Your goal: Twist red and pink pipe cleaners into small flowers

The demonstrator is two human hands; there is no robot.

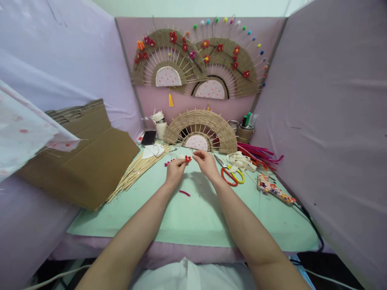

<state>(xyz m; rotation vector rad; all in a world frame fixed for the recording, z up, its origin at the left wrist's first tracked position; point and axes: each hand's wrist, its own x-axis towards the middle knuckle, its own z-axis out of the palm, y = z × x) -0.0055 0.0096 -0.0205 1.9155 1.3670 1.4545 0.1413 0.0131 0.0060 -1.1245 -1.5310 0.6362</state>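
My left hand is closed in a pinch on a small red pipe-cleaner flower, held just above the green mat. My right hand is beside it, fingers pinched together near the flower; what they hold is too small to see. A short pink pipe-cleaner piece lies on the mat below my hands. A woven half-round fan stands upright right behind them.
Scissors with red and yellow handles and a patterned glue gun lie to the right, beside pink pipe cleaners. Bamboo sticks and cardboard sheets lie left. Two decorated fans hang on the back wall.
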